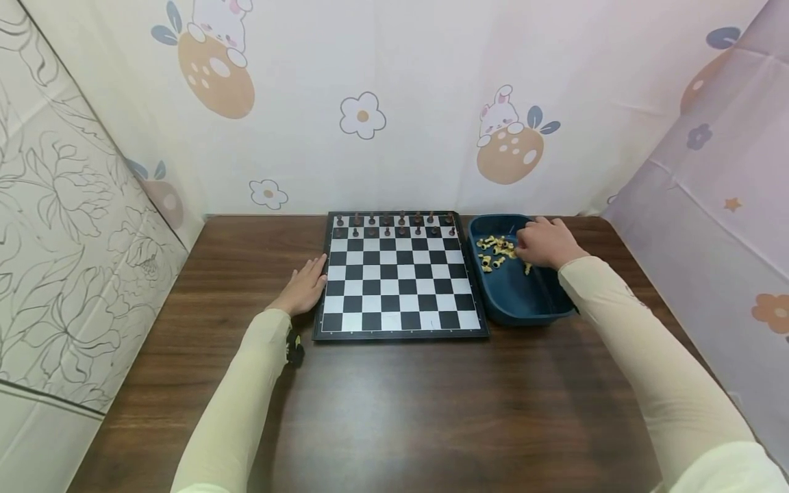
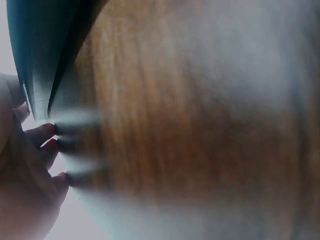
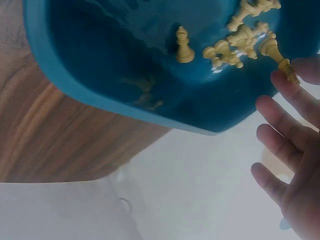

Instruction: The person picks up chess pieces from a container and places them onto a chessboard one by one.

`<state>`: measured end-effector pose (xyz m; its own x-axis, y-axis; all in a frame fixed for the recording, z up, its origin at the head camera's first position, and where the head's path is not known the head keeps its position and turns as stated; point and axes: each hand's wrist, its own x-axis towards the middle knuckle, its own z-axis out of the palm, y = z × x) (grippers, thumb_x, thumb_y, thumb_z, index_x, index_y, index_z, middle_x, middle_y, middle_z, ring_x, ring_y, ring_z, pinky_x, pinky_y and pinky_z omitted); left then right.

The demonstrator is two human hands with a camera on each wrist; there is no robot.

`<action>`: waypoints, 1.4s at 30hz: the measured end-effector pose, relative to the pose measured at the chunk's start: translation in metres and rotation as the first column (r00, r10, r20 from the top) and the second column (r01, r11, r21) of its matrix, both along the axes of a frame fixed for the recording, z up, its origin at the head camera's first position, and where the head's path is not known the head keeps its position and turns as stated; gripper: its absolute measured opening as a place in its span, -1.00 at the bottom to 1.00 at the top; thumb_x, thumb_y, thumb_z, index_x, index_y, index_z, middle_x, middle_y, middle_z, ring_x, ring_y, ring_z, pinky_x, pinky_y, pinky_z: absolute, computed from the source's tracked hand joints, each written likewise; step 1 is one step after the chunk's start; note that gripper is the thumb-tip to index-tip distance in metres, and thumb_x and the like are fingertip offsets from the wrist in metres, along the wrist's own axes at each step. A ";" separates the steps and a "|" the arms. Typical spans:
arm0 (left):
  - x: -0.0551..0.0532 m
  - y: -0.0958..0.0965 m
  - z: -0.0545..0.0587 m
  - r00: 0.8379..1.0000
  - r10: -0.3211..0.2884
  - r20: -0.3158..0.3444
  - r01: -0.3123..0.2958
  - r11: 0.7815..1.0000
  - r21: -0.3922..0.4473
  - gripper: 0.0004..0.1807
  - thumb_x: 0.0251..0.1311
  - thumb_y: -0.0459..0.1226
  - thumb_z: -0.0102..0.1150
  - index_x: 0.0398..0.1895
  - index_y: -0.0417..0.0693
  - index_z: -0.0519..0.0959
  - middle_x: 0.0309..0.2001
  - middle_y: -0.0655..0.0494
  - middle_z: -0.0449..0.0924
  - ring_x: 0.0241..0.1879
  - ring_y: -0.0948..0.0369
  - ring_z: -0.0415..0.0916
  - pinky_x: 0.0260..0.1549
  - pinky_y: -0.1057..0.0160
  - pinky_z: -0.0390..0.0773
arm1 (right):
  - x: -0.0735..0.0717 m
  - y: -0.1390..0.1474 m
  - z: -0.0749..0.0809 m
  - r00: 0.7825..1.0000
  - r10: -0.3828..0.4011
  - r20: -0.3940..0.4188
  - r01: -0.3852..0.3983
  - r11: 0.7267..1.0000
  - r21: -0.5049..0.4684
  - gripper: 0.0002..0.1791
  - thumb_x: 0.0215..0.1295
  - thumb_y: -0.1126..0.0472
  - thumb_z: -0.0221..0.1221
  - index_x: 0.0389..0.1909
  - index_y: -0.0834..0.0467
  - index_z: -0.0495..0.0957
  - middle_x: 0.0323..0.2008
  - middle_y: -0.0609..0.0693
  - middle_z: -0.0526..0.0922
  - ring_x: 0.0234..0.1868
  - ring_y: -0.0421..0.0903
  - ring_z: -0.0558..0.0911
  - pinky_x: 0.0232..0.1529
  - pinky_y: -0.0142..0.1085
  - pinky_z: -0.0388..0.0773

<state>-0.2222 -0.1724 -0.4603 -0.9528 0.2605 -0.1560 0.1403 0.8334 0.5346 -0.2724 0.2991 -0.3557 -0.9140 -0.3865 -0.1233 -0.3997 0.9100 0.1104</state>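
A black-and-white chessboard (image 1: 397, 287) lies on the table, with two rows of dark chess pieces (image 1: 387, 231) along its far side. My left hand (image 1: 303, 286) rests against the board's left edge, fingers fairly straight. In the left wrist view its fingertips (image 2: 48, 129) touch near the board's edge. Over the blue basin (image 1: 524, 319), my right hand (image 1: 545, 242) pinches a cream chess piece (image 3: 272, 50) between thumb and index finger. The other fingers spread apart. More cream pieces (image 3: 245, 40) lie in a loose heap in the basin, and a cream pawn (image 3: 184, 50) stands apart from them.
The basin stands close against the board's right side. A brown wooden table (image 1: 394, 411) extends in front of both. Behind it hangs a patterned cloth (image 1: 419, 150), with another cloth (image 1: 727, 171) on the right and a flower-patterned panel (image 1: 74, 192) on the left.
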 end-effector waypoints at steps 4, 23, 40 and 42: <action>-0.001 0.000 0.000 1.000 -0.003 0.000 0.003 1.000 -0.004 -0.38 0.49 -0.17 -0.41 0.52 -0.16 -0.20 0.48 -0.24 -0.16 0.46 -0.10 -0.28 0.36 -0.14 -0.31 | 0.003 -0.009 0.002 0.999 0.033 -0.032 -0.033 0.999 0.007 -0.79 0.25 0.18 0.11 -0.56 0.13 0.55 -0.50 0.02 0.45 -0.32 0.07 0.41 -0.16 0.08 0.37; -0.001 -0.002 0.000 1.000 -0.024 0.015 0.024 1.000 0.015 -0.37 0.49 -0.17 -0.41 0.52 -0.16 -0.21 0.48 -0.23 -0.20 0.46 -0.10 -0.31 0.35 -0.16 -0.37 | 0.022 -0.046 0.009 0.972 0.180 -0.148 -0.178 0.984 0.026 -0.86 0.20 0.18 0.19 -0.48 0.14 0.62 -0.49 -0.01 0.51 -0.31 0.03 0.43 -0.16 0.01 0.39; -0.004 -0.001 0.000 0.998 -0.016 0.053 0.016 1.000 -0.004 -0.37 0.49 -0.15 -0.45 0.52 -0.13 -0.26 0.49 -0.21 -0.24 0.46 -0.07 -0.34 0.35 -0.15 -0.38 | 0.031 -0.078 0.014 0.926 0.310 -0.216 -0.303 0.951 0.064 -0.87 0.19 0.18 0.22 -0.51 0.11 0.61 -0.49 -0.02 0.50 -0.33 0.02 0.40 -0.04 0.01 0.38; -0.004 0.000 0.001 0.998 -0.014 0.057 0.015 1.000 -0.007 -0.37 0.49 -0.15 -0.45 0.52 -0.13 -0.26 0.49 -0.21 -0.24 0.46 -0.08 -0.34 0.35 -0.15 -0.38 | 0.033 -0.082 0.013 0.919 0.327 -0.223 -0.321 0.945 0.064 -0.86 0.19 0.18 0.21 -0.51 0.12 0.62 -0.49 -0.01 0.50 -0.33 0.02 0.41 -0.03 0.01 0.38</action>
<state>-0.2263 -0.1725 -0.4594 -0.9384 0.2730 -0.2120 0.1220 0.8356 0.5356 -0.2399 0.2174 -0.3429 -0.7441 -0.6655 0.0591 -0.6334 0.7308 0.2542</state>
